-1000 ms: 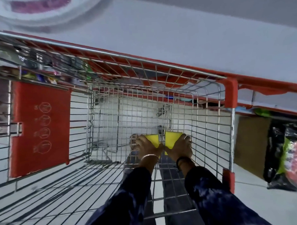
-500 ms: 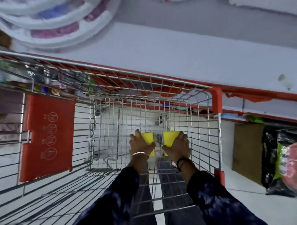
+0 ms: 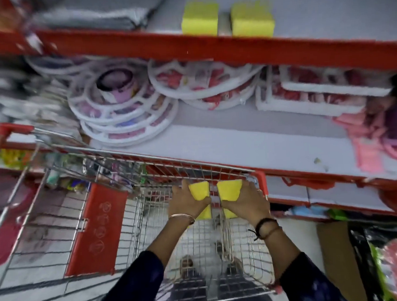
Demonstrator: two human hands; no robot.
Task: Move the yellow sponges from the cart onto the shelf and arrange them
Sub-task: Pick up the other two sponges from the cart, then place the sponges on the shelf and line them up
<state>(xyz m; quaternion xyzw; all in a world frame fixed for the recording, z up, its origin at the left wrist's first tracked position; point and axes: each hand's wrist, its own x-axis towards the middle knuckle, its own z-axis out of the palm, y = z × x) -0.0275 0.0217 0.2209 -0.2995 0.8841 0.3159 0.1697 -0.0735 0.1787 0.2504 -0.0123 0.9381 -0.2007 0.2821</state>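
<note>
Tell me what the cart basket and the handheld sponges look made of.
Cart basket: metal wire, shiny silver, open grid, red plastic-looking corners. Sponges in the left hand and right hand: probably soft foam, matte yellow blocks; blur hides any texture.

Both arms are reaching forward side by side, dark sleeves covering the forearms and leaving the wrists bare. The left hand (image 3: 188,202) is curling its fingers around a yellow sponge (image 3: 199,191), thumb tucked beneath, a thin bangle sitting at the wrist. The right hand (image 3: 247,201), just to the right of the left hand, is gripping a second yellow sponge (image 3: 229,190) the same way, a dark band circling its wrist. The two hands are level with each other, nearly touching.
</note>
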